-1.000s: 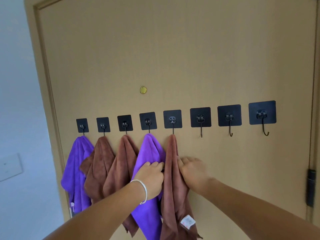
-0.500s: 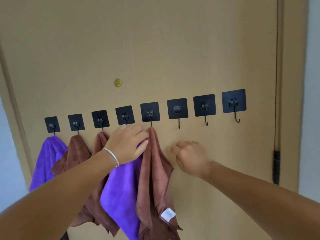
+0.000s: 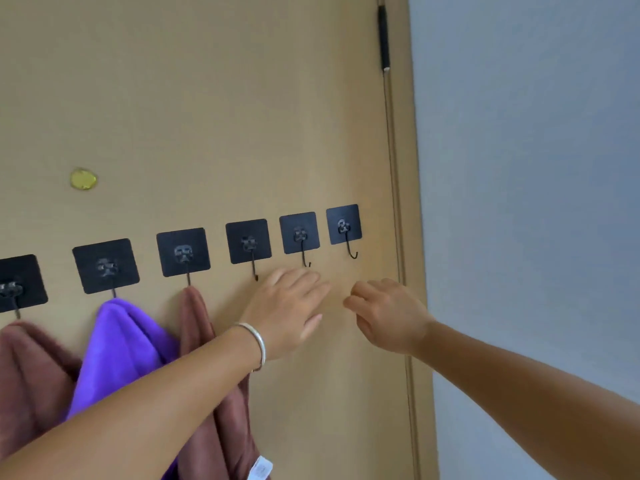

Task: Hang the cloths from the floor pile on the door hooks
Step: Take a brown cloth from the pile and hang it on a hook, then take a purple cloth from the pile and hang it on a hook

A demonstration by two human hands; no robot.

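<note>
Below the three bare black wire hooks (image 3: 255, 268) on the tan wooden door (image 3: 207, 98), left hand (image 3: 289, 306) flat-fingered and right hand (image 3: 388, 315) loosely curled hold nothing; judging so, fetching another cloth comes next, since the brown terry cloth (image 3: 195, 320) and purple microfibre cloth (image 3: 121, 344) already hang.

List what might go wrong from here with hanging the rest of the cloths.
1. The brown cloth hangs bunched on its thin black wire hook; the left hand and forearm passing in front might knock it off.
2. Three bare hooks remain on stick-on black square pads; tugging cloths down may peel one off the tan door.
</note>
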